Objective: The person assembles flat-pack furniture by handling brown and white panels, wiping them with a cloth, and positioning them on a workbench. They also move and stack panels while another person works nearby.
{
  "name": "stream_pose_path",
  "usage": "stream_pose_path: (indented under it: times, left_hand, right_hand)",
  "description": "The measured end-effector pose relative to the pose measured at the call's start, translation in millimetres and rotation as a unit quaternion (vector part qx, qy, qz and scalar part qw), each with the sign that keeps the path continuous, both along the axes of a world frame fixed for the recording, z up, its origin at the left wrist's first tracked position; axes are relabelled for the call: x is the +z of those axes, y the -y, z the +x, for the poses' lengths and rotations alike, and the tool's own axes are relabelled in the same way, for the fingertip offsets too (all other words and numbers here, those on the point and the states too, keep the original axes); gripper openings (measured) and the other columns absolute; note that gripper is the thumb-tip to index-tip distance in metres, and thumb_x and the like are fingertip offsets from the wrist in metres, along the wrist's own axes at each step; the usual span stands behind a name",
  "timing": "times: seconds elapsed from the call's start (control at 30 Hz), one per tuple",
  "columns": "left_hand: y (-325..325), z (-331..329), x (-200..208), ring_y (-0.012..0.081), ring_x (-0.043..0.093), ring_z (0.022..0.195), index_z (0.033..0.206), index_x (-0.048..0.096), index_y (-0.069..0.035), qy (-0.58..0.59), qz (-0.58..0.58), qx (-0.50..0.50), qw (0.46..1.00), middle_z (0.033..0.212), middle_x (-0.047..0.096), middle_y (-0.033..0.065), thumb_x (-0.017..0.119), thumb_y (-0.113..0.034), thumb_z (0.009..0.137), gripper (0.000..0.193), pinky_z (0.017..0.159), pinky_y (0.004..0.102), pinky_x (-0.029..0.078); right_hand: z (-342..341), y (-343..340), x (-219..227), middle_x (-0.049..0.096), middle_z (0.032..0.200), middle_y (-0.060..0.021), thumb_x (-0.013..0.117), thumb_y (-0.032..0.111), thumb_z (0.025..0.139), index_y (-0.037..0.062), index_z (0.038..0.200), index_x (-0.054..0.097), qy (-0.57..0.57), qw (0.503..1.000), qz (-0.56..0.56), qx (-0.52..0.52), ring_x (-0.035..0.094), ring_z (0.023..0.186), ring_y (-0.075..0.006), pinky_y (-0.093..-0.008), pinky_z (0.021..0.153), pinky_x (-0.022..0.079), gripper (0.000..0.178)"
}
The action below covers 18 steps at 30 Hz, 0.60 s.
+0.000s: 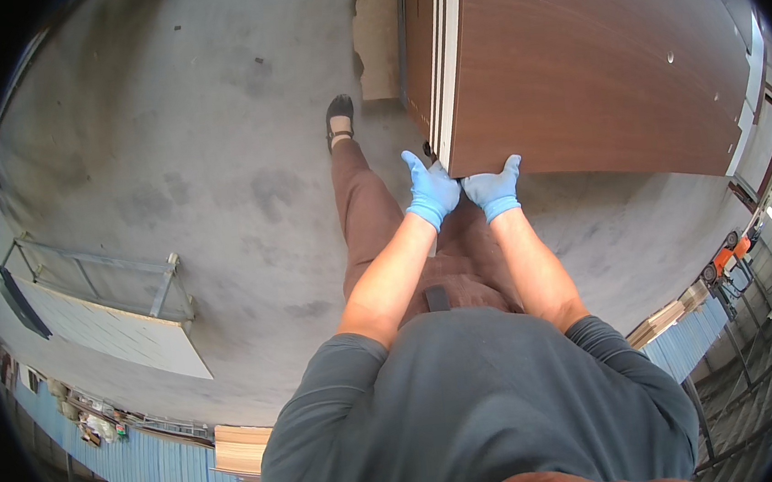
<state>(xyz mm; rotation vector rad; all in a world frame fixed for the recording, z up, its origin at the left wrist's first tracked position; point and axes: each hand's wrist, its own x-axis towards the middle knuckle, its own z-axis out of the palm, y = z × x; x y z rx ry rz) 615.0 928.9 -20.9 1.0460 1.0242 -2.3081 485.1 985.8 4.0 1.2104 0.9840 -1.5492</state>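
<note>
A large brown wood-look panel lies flat, with a round hole and a small white label on its top face. Its pale left edge shows several layers, so more than one panel may be stacked. Both hands wear light blue gloves and meet at the near left corner. My left hand grips around that corner with its thumb up. Right beside it, my right hand holds the near edge from below, thumb raised. The fingers of both hands are mostly hidden beneath the panel.
Grey concrete floor stretches to the left. A metal-framed rack with a pale board stands at the left. Stacked boards are behind me, and an orange vehicle is at the far right. My black shoe is forward, beside the stack.
</note>
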Motion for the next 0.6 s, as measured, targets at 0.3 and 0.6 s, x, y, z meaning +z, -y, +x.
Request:
stream_pose_path:
  times: [0.3,0.6]
  left_hand:
    - [-19,31,24,0.0333,0.021,0.161,0.165,0.026,0.0,0.06,0.05,-0.078,0.994,0.173,0.026,0.0162,0.028,-0.096,0.087,0.124,0.131,0.048,0.015]
    - [-8,7,12,0.033,0.036,0.153,0.159,0.041,-0.003,0.035,-0.009,-0.017,0.999,0.167,0.04,0.0132,0.033,-0.095,0.087,0.118,0.128,0.043,0.026]
  right_hand:
    - [10,4,29,0.021,0.175,-0.0098,0.045,0.082,0.095,0.0121,0.168,0.019,-0.045,0.992,0.062,0.096,0.025,0.159,-0.0362,-0.0557,0.13,0.023,0.104]
    - [16,10,17,0.031,0.171,-0.0108,0.044,0.078,0.099,0.0132,0.164,0.032,-0.068,0.989,0.09,0.093,0.032,0.156,-0.0341,-0.0544,0.128,0.028,0.093]
